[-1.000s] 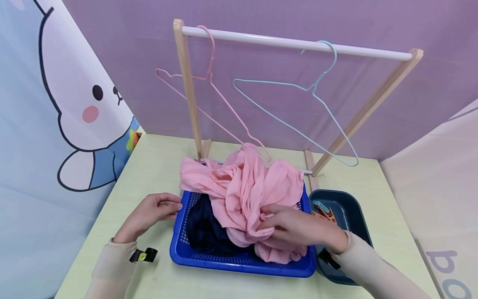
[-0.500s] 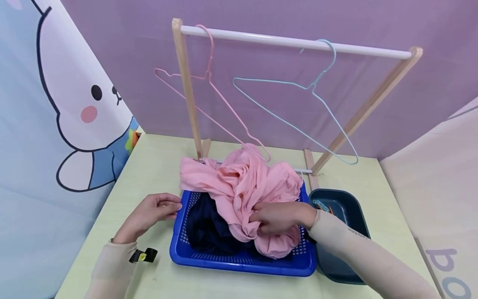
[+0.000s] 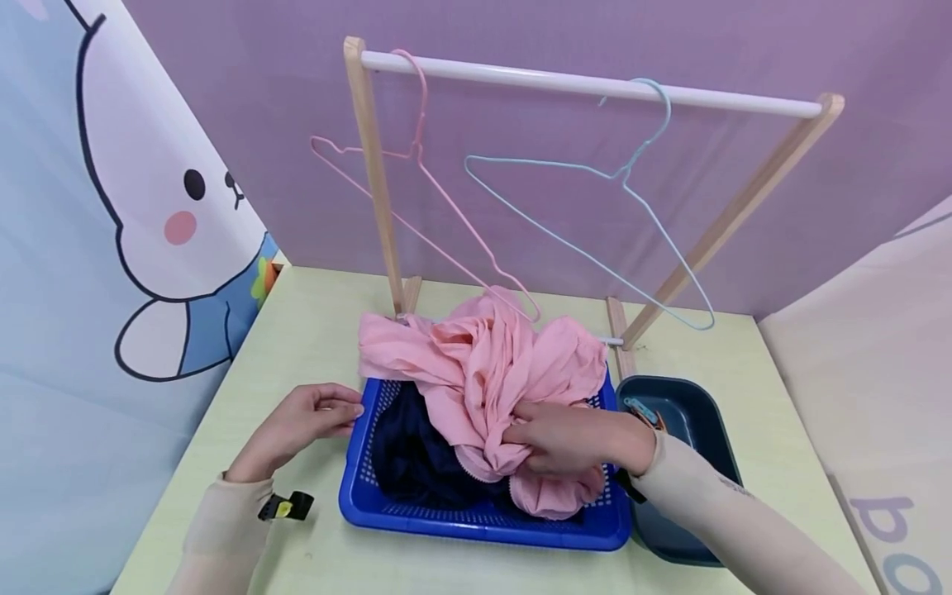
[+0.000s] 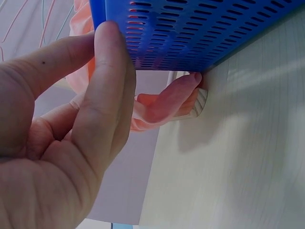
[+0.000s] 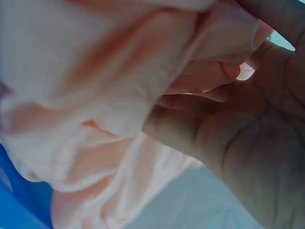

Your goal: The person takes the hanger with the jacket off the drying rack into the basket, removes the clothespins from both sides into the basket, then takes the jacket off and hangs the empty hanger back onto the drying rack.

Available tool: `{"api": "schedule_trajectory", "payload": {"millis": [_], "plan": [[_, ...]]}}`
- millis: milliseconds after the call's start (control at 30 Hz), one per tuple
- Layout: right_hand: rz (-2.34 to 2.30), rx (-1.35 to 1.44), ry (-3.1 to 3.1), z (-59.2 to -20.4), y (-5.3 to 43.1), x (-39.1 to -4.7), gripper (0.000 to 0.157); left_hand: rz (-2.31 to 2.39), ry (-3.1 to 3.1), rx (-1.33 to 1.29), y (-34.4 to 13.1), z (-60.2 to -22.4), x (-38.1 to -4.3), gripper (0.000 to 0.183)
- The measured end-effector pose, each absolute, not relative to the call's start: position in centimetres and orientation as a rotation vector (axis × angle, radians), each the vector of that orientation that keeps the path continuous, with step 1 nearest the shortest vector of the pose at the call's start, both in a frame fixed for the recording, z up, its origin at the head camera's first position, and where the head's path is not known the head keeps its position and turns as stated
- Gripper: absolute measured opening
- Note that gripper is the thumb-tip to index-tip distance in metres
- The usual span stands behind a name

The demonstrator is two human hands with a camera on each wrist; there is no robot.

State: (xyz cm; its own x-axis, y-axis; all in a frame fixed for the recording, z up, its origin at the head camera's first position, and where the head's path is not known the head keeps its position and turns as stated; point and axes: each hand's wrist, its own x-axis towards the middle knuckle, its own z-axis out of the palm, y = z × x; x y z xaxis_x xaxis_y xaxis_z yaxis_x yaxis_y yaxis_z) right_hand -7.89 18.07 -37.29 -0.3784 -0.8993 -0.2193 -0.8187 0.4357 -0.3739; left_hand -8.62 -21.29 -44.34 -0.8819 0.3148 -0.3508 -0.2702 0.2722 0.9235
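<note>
A blue plastic basket (image 3: 476, 529) with perforated walls stands on the table. My left hand (image 3: 308, 426) pinches the basket's left rim; in the left wrist view the thumb and a finger meet at that edge. A crumpled pink garment (image 3: 476, 355) with a toothed zip edge fills much of the basket and spills over its back. My right hand (image 3: 573, 438) grips the pink garment's folds, its fingertips partly hidden in the cloth. Beneath the garment lies a dark navy cloth (image 3: 416, 463). In the right wrist view, pink fabric (image 5: 95, 109) bunches against the fingers.
Behind the basket rises a wooden rack with a white rail (image 3: 521, 78). A pink hanger (image 3: 461, 219) and a light blue hanger (image 3: 565, 244) hang from it. At the right, a dark teal tray (image 3: 714, 430) holds clips (image 3: 643, 409), partly hidden by my right arm.
My right hand has shifted slightly left in the pink garment, then a little back right, and the lower folds moved with it. My left hand stays at the basket's rim.
</note>
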Motion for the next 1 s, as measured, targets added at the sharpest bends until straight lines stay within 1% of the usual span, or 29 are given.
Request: {"api": "schedule_trajectory", "payload": {"millis": [67,167,233,333,433,567,733,967,1000], "plan": [[-0.314,-1.438,2.328,-36.4,18.3,-7.7,0.012,1.647,2.081,0.04,-21.3,-44.3,-8.6,0.035],[-0.36,-1.438,2.353,-35.1,18.6,-7.4,0.006,1.645,2.084,0.044,-21.3,-44.2,-8.6,0.036],[-0.38,-1.424,2.366,-34.2,18.9,-7.3,0.007,1.645,2.088,0.049,-21.3,-44.2,-8.6,0.036],[-0.387,-1.374,2.383,-33.0,19.4,-7.3,0.017,1.647,2.091,0.054,-21.3,-44.2,-8.6,0.035],[-0.419,-1.262,2.379,-31.9,20.0,-7.5,0.031,1.652,2.09,0.054,-21.4,-44.3,-8.5,0.035],[-0.505,-1.155,2.397,-31.2,20.9,-8.4,0.043,1.652,2.089,0.048,-21.4,-44.4,-8.5,0.034],[-0.58,-1.083,2.515,-32.1,21.2,-11.6,0.054,1.648,2.086,0.034,-21.3,-44.4,-8.5,0.034],[-0.447,-1.083,2.559,-34.1,19.7,-17.7,0.091,1.649,2.089,0.041,-21.4,-44.5,-8.5,0.035],[-0.444,-1.087,2.538,-34.3,19.4,-18.4,0.095,1.651,2.088,0.044,-21.4,-44.5,-8.6,0.035]]}}
